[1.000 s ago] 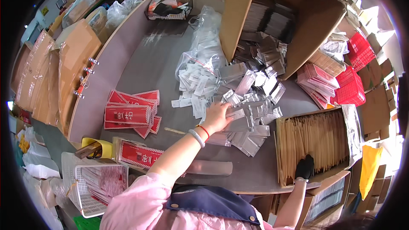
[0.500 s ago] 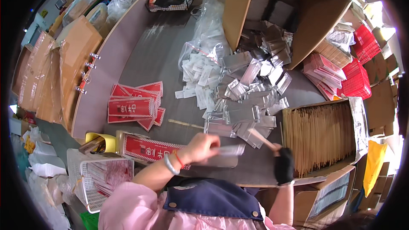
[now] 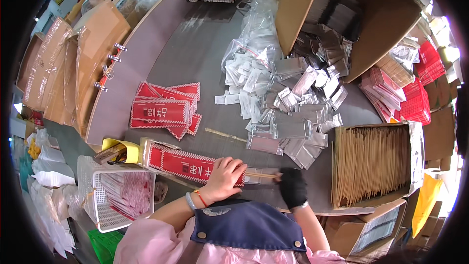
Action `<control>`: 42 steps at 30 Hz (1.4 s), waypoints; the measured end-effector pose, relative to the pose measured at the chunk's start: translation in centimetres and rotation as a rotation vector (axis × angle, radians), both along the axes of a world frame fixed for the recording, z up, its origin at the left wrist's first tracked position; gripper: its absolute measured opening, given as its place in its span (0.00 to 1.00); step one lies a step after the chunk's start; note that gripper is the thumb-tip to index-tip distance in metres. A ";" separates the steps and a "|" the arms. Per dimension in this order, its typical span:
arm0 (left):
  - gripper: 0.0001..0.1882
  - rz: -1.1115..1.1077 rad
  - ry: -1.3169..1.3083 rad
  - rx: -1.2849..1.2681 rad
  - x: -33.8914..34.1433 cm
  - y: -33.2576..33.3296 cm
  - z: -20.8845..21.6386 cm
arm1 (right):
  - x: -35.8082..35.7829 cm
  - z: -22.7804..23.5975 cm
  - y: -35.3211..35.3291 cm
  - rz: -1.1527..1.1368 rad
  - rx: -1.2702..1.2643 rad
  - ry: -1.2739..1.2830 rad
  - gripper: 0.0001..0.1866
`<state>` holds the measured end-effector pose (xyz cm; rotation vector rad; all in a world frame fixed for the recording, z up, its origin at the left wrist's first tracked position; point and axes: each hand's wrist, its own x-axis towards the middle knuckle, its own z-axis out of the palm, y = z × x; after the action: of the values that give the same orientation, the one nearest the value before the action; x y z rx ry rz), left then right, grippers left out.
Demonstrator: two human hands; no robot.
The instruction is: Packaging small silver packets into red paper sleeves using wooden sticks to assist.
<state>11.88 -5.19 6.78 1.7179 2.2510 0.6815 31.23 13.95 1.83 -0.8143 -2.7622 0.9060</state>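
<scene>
My left hand (image 3: 225, 180) grips the right end of a long red paper sleeve (image 3: 188, 165) with a white patterned edge, its fingers bent over the top. That sleeve lies on others in a narrow holder along the table's near edge. In my right hand (image 3: 293, 188), which wears a black fingerless glove, are thin wooden sticks (image 3: 261, 175); how many I cannot tell. Their left ends are at the sleeve's end by my left fingers. Next to the sticks, a clear flat packet (image 3: 255, 180) shows partly.
Fanned red sleeves (image 3: 161, 112) lie at left. Silvery packets (image 3: 293, 132) and small white sachets (image 3: 244, 76) are heaped mid-table. A carton of wooden sticks (image 3: 371, 166) stands right, a white basket (image 3: 93, 200) and yellow container (image 3: 128, 152) left. A large open carton (image 3: 386, 19) is behind.
My right hand has moved left with the wooden sticks, bringing them to the red sleeve. My left hand has come down onto the sleeve's end. The view has shifted slightly.
</scene>
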 end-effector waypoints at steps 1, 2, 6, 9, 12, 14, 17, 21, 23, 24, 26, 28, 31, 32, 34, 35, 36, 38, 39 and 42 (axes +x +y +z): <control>0.37 0.006 0.002 0.004 -0.1 0.2 -0.3 | 0.9 -0.8 0.8 -0.044 -0.006 0.076 0.06; 0.35 0.009 0.011 0.012 -0.1 0.1 -0.6 | 0.7 0.2 0.7 -0.086 -0.021 0.149 0.06; 0.31 -0.071 -0.030 0.047 0.4 2.3 -1.7 | -3.8 -0.9 -4.5 -0.062 -0.671 0.312 0.14; 0.28 -0.041 0.034 0.036 0.2 2.2 -1.8 | -4.2 2.3 -3.9 0.016 -0.357 0.166 0.30; 0.12 -0.264 0.180 -0.131 -0.1 2.7 -1.5 | -3.9 4.4 -1.7 0.266 0.194 -0.033 0.38; 0.06 -0.338 0.164 -0.103 -1.1 3.4 0.9 | -3.3 3.9 -1.1 0.278 0.155 -0.002 0.37; 0.07 -0.350 0.230 -0.084 -4.4 2.7 4.3 | -2.9 5.8 -0.5 0.226 0.145 0.037 0.33; 0.09 0.026 0.428 0.035 -12.4 0.6 4.6 | -1.7 7.2 1.0 0.099 0.170 0.031 0.33; 0.19 0.267 0.376 0.037 -11.4 -1.2 2.5 | -1.6 7.2 0.5 0.090 0.192 0.047 0.34; 0.24 0.335 0.219 0.044 -8.9 -1.5 1.6 | -1.7 7.1 0.2 0.087 0.192 0.043 0.34; 0.43 0.353 0.160 -0.079 -3.9 -2.2 -0.5 | -1.9 7.0 -0.4 0.110 0.226 0.040 0.34; 0.52 0.496 0.041 -0.157 -1.3 -2.8 -3.2 | -2.2 7.1 -0.8 0.140 0.232 0.004 0.33; 0.53 0.536 -0.036 -0.047 -1.4 -3.3 -4.3 | -2.7 7.5 -1.4 0.193 0.239 -0.061 0.33; 0.53 0.539 -0.037 -0.044 -1.5 -3.2 -4.5 | -2.9 7.6 -1.3 0.215 0.250 -0.083 0.32; 0.54 0.501 -0.074 -0.008 -1.6 -3.2 -4.8 | -3.1 7.4 -1.4 0.248 0.236 -0.115 0.32; 0.53 0.506 -0.075 -0.010 -1.6 -3.4 -4.9 | -2.9 7.4 -1.7 0.274 0.217 -0.153 0.32; 0.53 0.505 -0.077 -0.012 -1.7 -3.4 -4.9 | -2.9 7.2 -1.9 0.273 0.215 -0.155 0.32; 0.54 0.497 -0.095 -0.042 -2.0 -3.2 -4.7 | -3.1 6.2 -2.2 0.313 0.153 -0.057 0.33; 0.54 0.492 -0.095 -0.045 -2.0 -3.1 -4.6 | -3.6 5.3 -2.8 0.314 0.144 -0.043 0.33; 0.55 0.472 -0.100 -0.052 -2.2 -2.6 -4.5 | -6.8 2.9 -5.4 0.352 0.133 0.064 0.35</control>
<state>9.69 -7.78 2.30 1.1023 2.5941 0.7683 24.38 8.52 4.75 -0.2761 -2.9206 0.7682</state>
